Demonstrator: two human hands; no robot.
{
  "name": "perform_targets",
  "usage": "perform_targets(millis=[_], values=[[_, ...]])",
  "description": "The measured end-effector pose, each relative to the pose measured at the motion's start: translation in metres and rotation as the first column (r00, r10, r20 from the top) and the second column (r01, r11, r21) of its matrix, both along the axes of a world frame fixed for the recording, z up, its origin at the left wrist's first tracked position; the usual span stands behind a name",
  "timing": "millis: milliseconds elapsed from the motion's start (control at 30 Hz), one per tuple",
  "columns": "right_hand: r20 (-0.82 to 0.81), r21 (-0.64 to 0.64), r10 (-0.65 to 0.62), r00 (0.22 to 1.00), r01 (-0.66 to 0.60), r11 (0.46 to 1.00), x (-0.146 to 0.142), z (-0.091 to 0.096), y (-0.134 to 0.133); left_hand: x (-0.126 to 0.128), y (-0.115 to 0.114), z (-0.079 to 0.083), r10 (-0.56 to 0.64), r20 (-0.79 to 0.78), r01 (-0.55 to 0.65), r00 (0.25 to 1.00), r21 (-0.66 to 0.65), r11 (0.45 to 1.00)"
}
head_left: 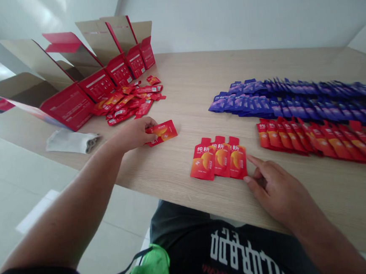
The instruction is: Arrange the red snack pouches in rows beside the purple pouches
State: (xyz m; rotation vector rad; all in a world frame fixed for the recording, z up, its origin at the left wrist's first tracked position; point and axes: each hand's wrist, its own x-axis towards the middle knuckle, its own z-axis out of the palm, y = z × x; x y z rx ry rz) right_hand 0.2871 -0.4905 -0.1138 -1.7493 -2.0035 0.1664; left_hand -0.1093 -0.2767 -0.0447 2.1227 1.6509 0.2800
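Note:
My left hand point(136, 134) pinches a red pouch point(166, 132) with an orange fruit print, just above the table in front of a loose heap of red pouches point(128, 102). Three more red pouches point(222, 158) lie overlapping in a short row before me, their spouts pointing away. At the right end of that row is my right hand point(271, 185), thumb and forefinger apart, fingertips at the edge of the last pouch. Its other fingers curl under and are partly hidden.
Open red cartons point(73, 107) with raised flaps line the left edge of the wooden table point(184, 77). A whitish roll point(69, 141) lies near them. To the right stretch overlapping rows of purple pouches point(281, 99) and a row of red pouches point(322, 139).

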Motion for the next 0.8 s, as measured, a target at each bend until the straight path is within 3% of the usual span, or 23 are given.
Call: perform_targets(millis=[100, 200, 333, 467, 533, 667, 800], values=[[-0.005, -0.007, -0.002, 1.0, 0.002, 1.0, -0.001, 0.002, 0.0, 0.001, -0.005, 0.005, 0.052, 0.267, -0.019, 0.962, -0.125, 0.992], [-0.01, -0.008, 0.006, 1.0, -0.006, 1.0, -0.001, 0.002, -0.001, 0.005, -0.008, 0.017, 0.036, 0.381, 0.077, 0.924, -0.277, 0.958], [0.004, -0.005, 0.016, 1.0, -0.016, 1.0, 0.0, 0.002, 0.0, 0.026, -0.007, 0.034, -0.141, 0.221, 0.241, 0.965, -0.535, 0.81], [0.015, -0.017, 0.008, 1.0, -0.007, 1.0, 0.0, 0.003, 0.0, 0.066, 0.0, 0.041, -0.365, 0.115, 0.351, 0.924, -0.629, 0.693], [0.016, -0.02, 0.007, 1.0, -0.006, 1.0, 0.0, 0.003, 0.0, 0.087, 0.004, 0.041, -0.436, 0.131, 0.418, 0.89, -0.616, 0.668], [0.011, -0.013, 0.009, 1.0, -0.009, 1.0, -0.002, 0.004, -0.001, 0.117, 0.006, 0.032, -0.515, 0.013, 0.471, 0.857, -0.427, 0.772], [0.005, -0.014, -0.003, 1.0, 0.003, 1.0, -0.003, 0.006, -0.001, 0.121, -0.01, 0.014, -0.511, -0.018, 0.508, 0.859, -0.082, 0.857]])
